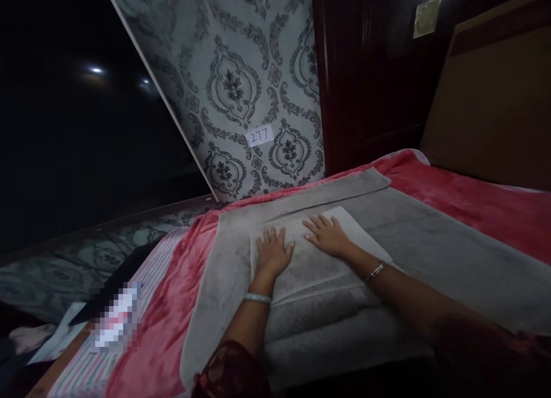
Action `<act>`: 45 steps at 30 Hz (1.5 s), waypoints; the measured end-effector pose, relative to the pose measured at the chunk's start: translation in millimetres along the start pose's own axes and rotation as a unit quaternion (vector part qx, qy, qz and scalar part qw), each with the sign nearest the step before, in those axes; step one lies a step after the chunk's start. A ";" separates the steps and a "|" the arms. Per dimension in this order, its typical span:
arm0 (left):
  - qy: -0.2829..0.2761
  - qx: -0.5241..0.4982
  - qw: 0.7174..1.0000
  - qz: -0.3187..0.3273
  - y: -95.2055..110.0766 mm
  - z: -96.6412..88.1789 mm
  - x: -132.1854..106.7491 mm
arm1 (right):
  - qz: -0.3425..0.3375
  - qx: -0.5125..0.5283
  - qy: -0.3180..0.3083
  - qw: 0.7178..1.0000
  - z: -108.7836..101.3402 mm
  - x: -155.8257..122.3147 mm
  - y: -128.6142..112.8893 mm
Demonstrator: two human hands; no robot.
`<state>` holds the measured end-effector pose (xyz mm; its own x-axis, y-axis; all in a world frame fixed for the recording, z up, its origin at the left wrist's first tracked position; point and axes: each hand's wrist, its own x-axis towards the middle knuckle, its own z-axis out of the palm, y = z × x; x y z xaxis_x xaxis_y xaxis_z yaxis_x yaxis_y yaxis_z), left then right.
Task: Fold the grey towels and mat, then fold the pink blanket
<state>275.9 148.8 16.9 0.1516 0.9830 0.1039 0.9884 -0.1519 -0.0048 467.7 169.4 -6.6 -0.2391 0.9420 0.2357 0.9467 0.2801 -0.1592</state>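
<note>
The left grip (274, 254) and right grip (328, 236) are spread, fingers fanned, and laid flat on a pale folded cloth (307, 267). Under and around both, grey plush fabric (417, 248) is spread over a red blanket (473, 208), which is exposed beyond them and to either side.

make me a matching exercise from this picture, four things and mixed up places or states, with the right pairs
1. left hand
2. number card
3. red blanket
4. brown board

A. on the patterned wallpaper
B. upper right corner of the picture
C. fingers spread, pale bangle at the wrist
D. beneath the grey cloth

Pairs: 1-C, 2-A, 3-D, 4-B
</note>
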 end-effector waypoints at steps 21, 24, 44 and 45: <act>-0.037 0.018 0.999 -0.019 -35.5 9.1 -27.9 | 0.089 0.004 -0.028 0.996 16.6 -33.5 84.3; -0.049 0.013 0.999 -0.011 -48.5 9.0 -41.3 | 0.095 0.010 -0.050 0.994 13.0 -45.1 95.2; -0.040 -0.022 0.988 0.148 13.7 11.1 -134.6 | -0.090 0.009 0.006 0.996 12.4 -123.5 20.2; -0.038 -0.020 0.989 0.144 11.1 10.7 -137.8 | -0.090 0.011 0.006 0.996 11.4 -125.7 24.1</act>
<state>266.1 12.8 -8.1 0.4288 0.9029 0.0285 0.9030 -0.4294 0.0164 518.1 59.8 -50.9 -0.4025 0.8738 0.2730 0.8836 0.4488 -0.1338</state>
